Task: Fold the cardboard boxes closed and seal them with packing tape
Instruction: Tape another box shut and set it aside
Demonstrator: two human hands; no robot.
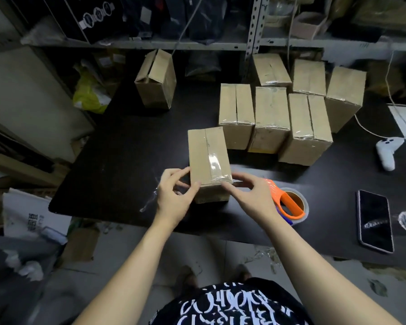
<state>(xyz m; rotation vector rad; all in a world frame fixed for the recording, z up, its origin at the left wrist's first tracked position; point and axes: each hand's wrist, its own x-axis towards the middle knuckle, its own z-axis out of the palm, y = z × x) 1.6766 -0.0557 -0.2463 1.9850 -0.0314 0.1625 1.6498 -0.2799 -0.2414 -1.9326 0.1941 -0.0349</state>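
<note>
The box (206,156) sits near the tabletop's (127,148) front edge; my left hand (174,195) pinches its near corner, my right hand (251,195) presses the tape (215,160) end flat-fingered; I'd rub it down firmly.

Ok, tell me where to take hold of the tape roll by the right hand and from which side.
Grip the orange cutter that arches over the tape roll, not the smooth rim. The roll lies flat on the table, so probably come from above with the right hand, now touching the box beside it.
</note>
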